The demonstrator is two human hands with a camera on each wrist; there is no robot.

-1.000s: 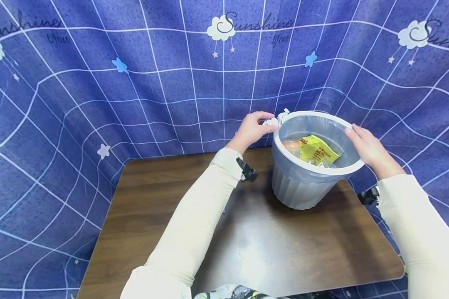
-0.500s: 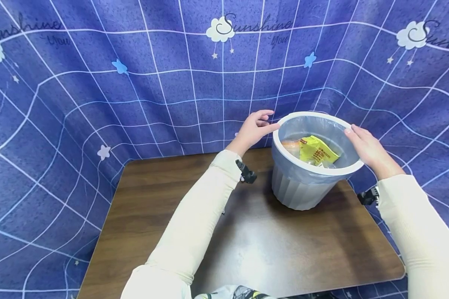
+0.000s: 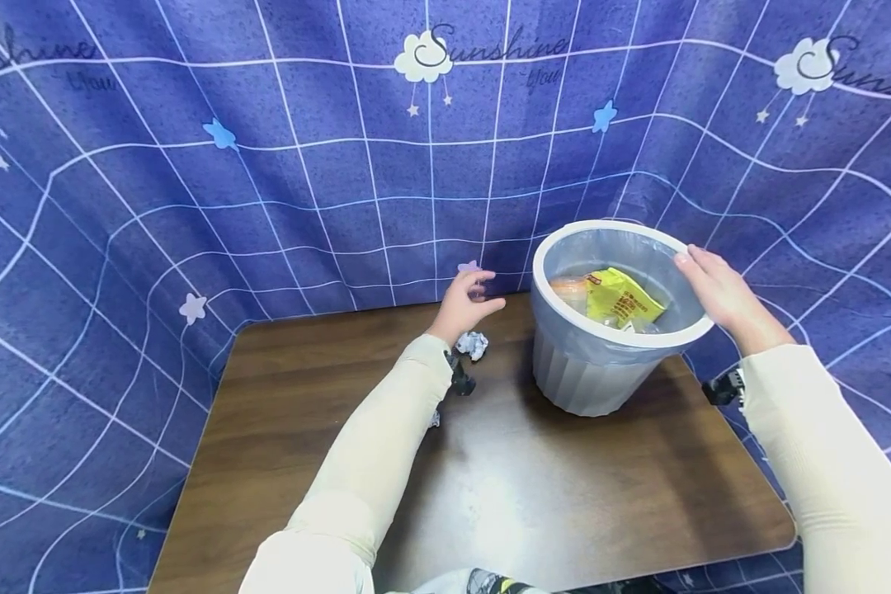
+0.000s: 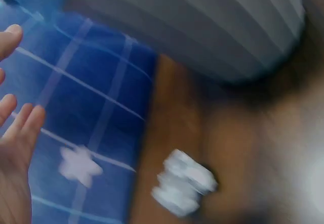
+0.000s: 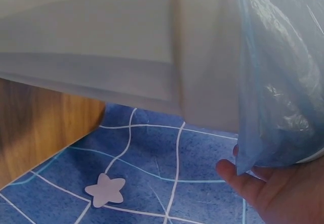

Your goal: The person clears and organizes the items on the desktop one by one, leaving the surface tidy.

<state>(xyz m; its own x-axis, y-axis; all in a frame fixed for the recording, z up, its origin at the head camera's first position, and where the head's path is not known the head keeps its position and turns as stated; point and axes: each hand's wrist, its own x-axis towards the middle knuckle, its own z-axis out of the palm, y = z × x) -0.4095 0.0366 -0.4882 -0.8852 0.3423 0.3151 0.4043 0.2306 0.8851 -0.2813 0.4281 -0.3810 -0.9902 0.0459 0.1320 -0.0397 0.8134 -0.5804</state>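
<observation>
A ribbed grey trash can point(image 3: 586, 379) with a white rim and a clear bluish liner point(image 5: 278, 82) stands at the table's back right. My right hand point(image 3: 728, 293) grips its right rim, with fingers against the liner outside. My left hand point(image 3: 462, 307) holds nothing; its fingers are spread and slightly bent, left of the can. Just below it, a crumpled white paper ball point(image 3: 472, 346) lies on the table, also in the left wrist view as a blurred paper ball point(image 4: 183, 183). Another crumpled piece point(image 3: 435, 419) is mostly hidden by my left forearm.
Inside the can lie a yellow packet point(image 3: 619, 299), an orange-topped item point(image 3: 570, 290) and some clear plastic. The brown wooden table point(image 3: 282, 396) meets a blue gridded curtain point(image 3: 304, 181) at the back and sides.
A second ago my left hand held a crumpled white wad at the can's left rim; half a second later the wad was gone. The hand has since moved left and down, uncovering the paper ball.
</observation>
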